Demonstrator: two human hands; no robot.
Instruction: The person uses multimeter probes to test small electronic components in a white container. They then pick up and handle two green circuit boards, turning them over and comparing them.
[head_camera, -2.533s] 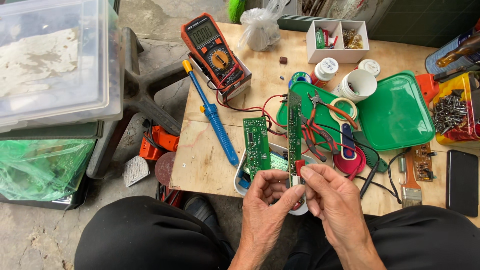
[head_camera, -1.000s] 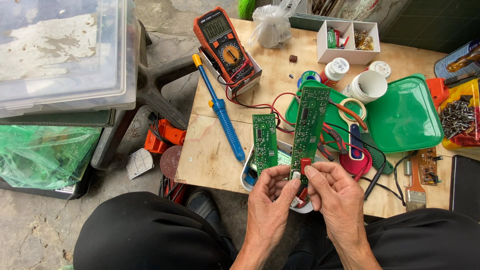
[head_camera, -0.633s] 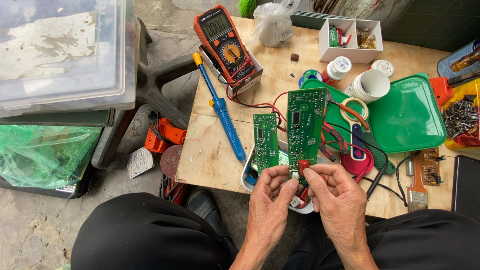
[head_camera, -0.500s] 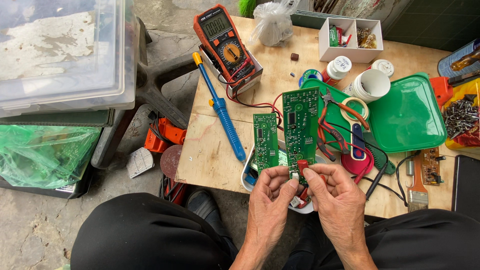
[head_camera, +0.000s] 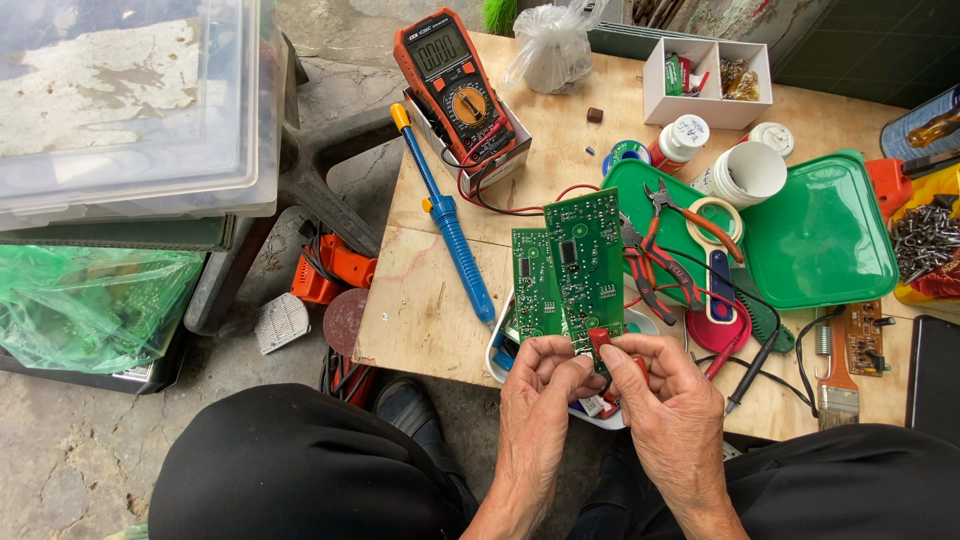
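A: Head view: left hand (head_camera: 540, 385) and right hand (head_camera: 665, 390) both pinch the green circuit board (head_camera: 585, 265), upright over the tabletop's near edge.
B: Step: inspection. Next, probably careful turning; second board (head_camera: 535, 285) lies just beside it.

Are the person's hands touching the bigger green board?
Touching. The head view shows the left hand and right hand both pinching the bottom edge of the bigger green circuit board, holding it up above the wooden table.
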